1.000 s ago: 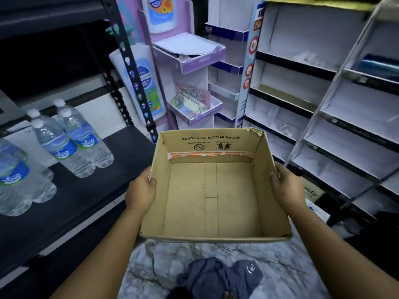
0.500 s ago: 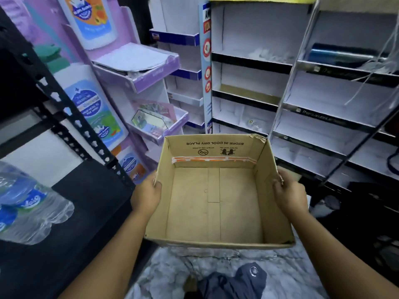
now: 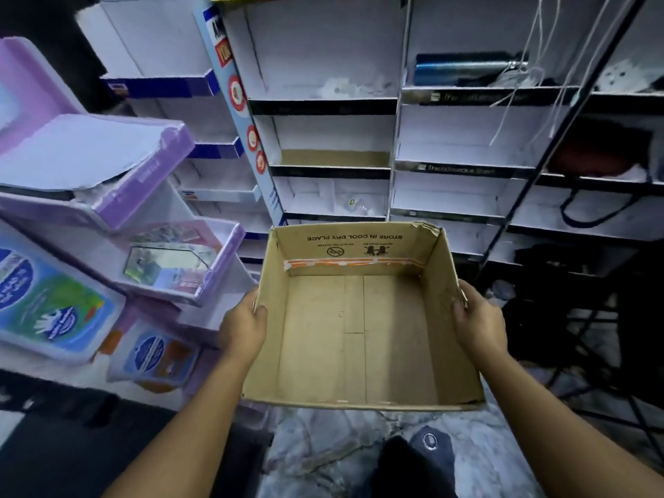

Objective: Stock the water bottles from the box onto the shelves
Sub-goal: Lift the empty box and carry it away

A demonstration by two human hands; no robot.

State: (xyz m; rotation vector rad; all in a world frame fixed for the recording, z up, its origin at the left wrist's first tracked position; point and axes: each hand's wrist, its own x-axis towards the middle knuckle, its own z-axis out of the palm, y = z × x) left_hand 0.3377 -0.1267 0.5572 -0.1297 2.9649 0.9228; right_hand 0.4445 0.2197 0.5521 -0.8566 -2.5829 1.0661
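An open brown cardboard box (image 3: 359, 339) is held in the air in front of me, above the marble floor. Nothing lies inside it; its far wall reads "STORE IN COOL DRY PLACE" upside down. My left hand (image 3: 242, 327) grips the box's left wall with the thumb over the rim. My right hand (image 3: 476, 319) grips the right wall the same way. No water bottles are in view. The dark shelf (image 3: 72, 451) shows only as a corner at the lower left.
A purple cardboard display stand (image 3: 107, 195) with trays and printed panels stands at the left. White cardboard shelving (image 3: 330, 167) fills the wall ahead. A black metal rack (image 3: 560, 195) with dark bags and cords stands at the right. Dark cloth (image 3: 424, 458) lies on the marble floor (image 3: 323, 451).
My view and the box have swung to the right, away from the dark shelf. The water bottles on it have left the view. Both hands keep their grip on the box.
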